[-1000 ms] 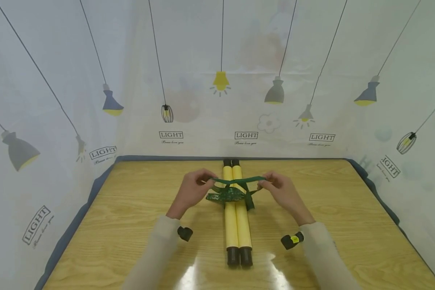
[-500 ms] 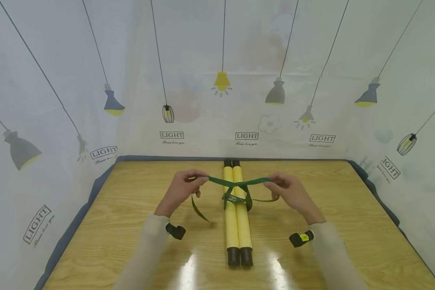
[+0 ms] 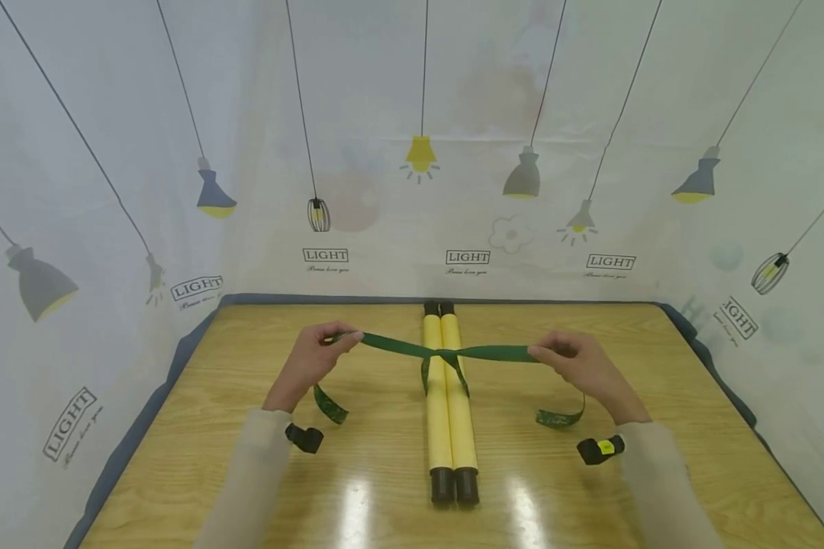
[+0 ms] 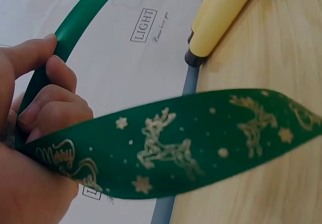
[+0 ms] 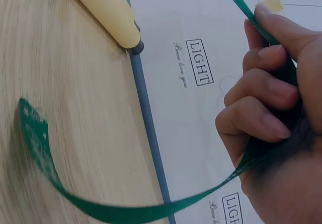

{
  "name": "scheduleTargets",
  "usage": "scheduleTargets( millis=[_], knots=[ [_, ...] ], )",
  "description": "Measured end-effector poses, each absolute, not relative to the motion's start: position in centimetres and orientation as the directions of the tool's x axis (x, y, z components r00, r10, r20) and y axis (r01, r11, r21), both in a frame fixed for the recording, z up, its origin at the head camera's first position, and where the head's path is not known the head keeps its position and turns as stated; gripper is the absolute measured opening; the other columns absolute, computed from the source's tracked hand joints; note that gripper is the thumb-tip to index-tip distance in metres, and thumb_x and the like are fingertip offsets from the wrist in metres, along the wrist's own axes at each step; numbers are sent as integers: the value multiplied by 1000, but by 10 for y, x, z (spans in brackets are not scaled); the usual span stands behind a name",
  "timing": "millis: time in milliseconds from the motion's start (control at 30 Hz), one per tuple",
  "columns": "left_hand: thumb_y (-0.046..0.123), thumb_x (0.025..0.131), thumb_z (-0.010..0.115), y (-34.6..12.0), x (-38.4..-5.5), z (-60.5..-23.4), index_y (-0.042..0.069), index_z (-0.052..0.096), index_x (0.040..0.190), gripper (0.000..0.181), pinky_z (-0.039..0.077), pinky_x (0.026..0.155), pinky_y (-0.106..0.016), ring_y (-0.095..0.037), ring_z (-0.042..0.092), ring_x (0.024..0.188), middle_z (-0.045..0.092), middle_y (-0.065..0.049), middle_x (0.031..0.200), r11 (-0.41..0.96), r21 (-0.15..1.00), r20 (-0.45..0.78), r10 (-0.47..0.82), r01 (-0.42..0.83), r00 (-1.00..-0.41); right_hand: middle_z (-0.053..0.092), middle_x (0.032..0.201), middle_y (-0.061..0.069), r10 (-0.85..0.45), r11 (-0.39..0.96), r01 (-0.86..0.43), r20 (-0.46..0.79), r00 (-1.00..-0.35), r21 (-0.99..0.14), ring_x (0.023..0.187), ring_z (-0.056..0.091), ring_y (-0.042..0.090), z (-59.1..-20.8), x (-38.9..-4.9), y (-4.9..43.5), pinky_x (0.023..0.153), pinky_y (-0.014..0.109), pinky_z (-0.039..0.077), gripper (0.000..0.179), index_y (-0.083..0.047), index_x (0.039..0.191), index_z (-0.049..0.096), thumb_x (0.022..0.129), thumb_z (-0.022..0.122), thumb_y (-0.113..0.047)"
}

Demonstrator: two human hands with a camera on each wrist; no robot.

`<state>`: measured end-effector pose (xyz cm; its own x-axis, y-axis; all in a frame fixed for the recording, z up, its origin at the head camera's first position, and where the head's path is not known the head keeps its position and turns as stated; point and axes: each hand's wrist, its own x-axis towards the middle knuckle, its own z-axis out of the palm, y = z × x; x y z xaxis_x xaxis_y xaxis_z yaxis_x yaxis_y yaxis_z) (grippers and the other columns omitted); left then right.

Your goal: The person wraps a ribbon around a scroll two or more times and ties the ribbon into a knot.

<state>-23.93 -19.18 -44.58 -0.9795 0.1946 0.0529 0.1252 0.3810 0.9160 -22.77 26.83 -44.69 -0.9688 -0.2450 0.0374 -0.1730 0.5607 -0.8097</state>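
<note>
Two yellow sticks with dark end caps lie side by side, pointing away from me. A green ribbon is looped round them and crossed on top, its two ends pulled out sideways above the table. My left hand pinches one end between thumb and fingers; my right hand pinches the other. In the left wrist view the ribbon's tail shows gold reindeer and stars and hangs past the palm. From under the curled right fingers the other tail droops in a curve.
The sticks lie on a wood-grain table. A white sheet printed with lamps and "LIGHT" labels rises behind and at both sides, with a blue strip along the table's far edge. Each wrist wears a black strap device.
Both hands have moved apart, left hand leftwards and right hand rightwards. The bunched ribbon over the sticks has been drawn into a small, tighter crossing, and its tails now hang below the hands.
</note>
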Motion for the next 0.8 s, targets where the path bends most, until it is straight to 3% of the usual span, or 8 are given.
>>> scheduleTargets(
  millis=[67,167,467,600,800],
  knots=[
    [52,97,66,-196,-239,-448,21,74,115,37,50,88,-49,-28,60,101,68,-9,120,398,908,55,191,129,-980,64,92,4,-245,577,-182,44,-969,-796,78,55,16,-447,-227,273,68,31,48,30,-17,106,74,99,66,-45],
    [53,96,67,-202,-237,-450,20,75,111,37,50,97,-54,-30,64,112,69,-6,123,422,897,57,189,133,-980,70,105,4,-238,614,-188,47,-970,-767,89,60,18,-450,-226,279,78,33,49,31,-18,107,74,99,65,-47],
    [49,98,67,-223,-233,-460,18,75,111,34,51,98,-53,-30,64,115,70,-6,123,457,881,51,165,122,-985,71,109,7,-194,662,-141,14,-981,-736,95,61,25,-458,-225,300,79,34,48,37,-16,108,74,99,64,-51],
    [46,98,67,-231,-230,-465,14,75,109,35,52,99,-52,-28,65,115,71,-8,122,473,873,43,168,119,-985,71,108,10,-191,662,-132,4,-982,-738,89,58,23,-463,-225,309,74,33,47,40,-14,107,74,99,64,-52],
    [51,97,66,-246,-227,-474,14,75,107,39,52,90,-44,-28,64,108,70,-6,116,535,843,-4,118,60,-993,67,100,17,-166,683,-83,-43,-985,-725,78,51,18,-469,-225,319,65,31,44,50,-8,109,73,98,63,-56]
  ],
)
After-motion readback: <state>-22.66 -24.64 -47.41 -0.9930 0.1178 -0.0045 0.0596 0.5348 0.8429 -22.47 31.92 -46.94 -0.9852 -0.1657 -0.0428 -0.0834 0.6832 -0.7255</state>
